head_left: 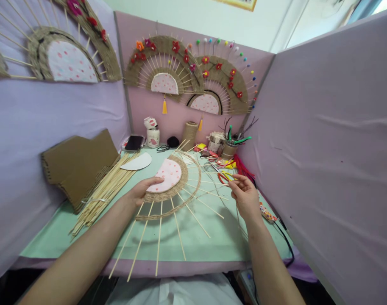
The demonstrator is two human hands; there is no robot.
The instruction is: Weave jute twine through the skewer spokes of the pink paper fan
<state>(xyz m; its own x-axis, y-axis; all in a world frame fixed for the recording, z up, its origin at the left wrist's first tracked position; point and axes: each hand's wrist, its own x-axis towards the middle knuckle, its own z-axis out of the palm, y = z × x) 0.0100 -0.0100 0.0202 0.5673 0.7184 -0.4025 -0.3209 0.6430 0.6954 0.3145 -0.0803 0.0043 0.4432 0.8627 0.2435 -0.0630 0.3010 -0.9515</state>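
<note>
My left hand (141, 190) grips a half-round fan frame (184, 178) at its flat side, thumb on the pink dotted centre (171, 173). Thin bamboo sticks (195, 220) radiate from this centre. Woven twine borders the centre, and a narrower twine ring (198, 178) crosses the sticks farther out. Over the table on the fan's right, my right hand (244, 192) is closed in a pinch at the stick tips. A thin strand of twine (238, 218) trails below it; the exact grip between the fingertips is hard to see.
A bamboo stick bundle (101, 192), cardboard (80, 165) and a white half-round piece (136, 162) lie left. Behind stand a twine spool (190, 134) and a tool pot (229, 150). Scissors (225, 176) lie near my right hand. Decorated fans (164, 55) hang on the partition.
</note>
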